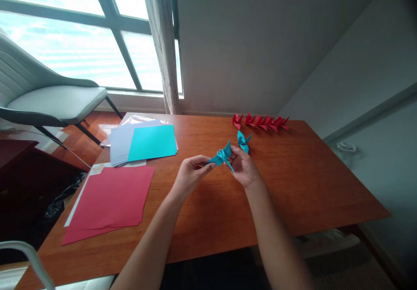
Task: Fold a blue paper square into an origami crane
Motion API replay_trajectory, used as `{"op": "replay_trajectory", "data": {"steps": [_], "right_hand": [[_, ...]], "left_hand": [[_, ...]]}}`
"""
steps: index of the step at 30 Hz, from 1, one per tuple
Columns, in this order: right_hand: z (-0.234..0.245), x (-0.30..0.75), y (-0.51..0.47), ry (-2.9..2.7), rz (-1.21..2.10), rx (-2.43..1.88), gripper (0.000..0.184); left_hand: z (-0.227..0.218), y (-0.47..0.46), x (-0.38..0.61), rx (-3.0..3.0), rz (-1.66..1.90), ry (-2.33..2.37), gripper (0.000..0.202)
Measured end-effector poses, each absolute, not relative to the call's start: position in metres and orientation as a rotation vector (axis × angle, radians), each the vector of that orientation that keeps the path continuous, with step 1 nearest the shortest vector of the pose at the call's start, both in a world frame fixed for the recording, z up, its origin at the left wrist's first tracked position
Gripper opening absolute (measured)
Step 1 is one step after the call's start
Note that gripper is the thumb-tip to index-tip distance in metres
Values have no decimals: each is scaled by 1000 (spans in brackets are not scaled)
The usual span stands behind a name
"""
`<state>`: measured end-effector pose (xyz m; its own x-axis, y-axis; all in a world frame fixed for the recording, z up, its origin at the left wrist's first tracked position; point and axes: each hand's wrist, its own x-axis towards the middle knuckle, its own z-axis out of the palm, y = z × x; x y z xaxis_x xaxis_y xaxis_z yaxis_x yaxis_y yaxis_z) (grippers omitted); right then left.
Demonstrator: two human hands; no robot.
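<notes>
Both my hands hold a teal folded paper crane point(223, 155) a little above the wooden table point(309, 181). My left hand point(190, 175) pinches one pointed end of it between thumb and fingers. My right hand point(243, 166) is closed on the other side of the same crane. Just behind my right hand stands a second teal crane point(243, 141) on the table.
A row of several red paper cranes point(260, 122) lines the far table edge. At the left lie red paper sheets point(110, 201) and a teal sheet point(152, 142) on lavender sheets point(119, 144). A grey chair point(48, 101) stands by the window point(81, 34).
</notes>
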<state>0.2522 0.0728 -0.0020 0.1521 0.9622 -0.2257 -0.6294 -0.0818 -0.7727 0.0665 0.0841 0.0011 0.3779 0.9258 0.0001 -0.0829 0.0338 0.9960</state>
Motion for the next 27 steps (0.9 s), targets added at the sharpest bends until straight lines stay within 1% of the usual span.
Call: {"op": "replay_trajectory", "data": {"steps": [5, 10, 14, 23, 27], "right_hand": [[-3, 252, 75, -421, 1487, -852, 17], [0, 250, 73, -372, 1534, -766, 16], [0, 246, 71, -320, 1504, -715, 15], [0, 234, 71, -233, 1437, -716, 19], [5, 230, 70, -201, 1521, -653, 15]], "left_hand": [[6, 86, 65, 1100, 1052, 892, 27], [8, 85, 63, 913, 1064, 825, 26], [6, 85, 63, 685, 1084, 734, 31], [8, 88, 63, 527, 1158, 654, 31], [10, 85, 66, 432, 1141, 604, 32]]}}
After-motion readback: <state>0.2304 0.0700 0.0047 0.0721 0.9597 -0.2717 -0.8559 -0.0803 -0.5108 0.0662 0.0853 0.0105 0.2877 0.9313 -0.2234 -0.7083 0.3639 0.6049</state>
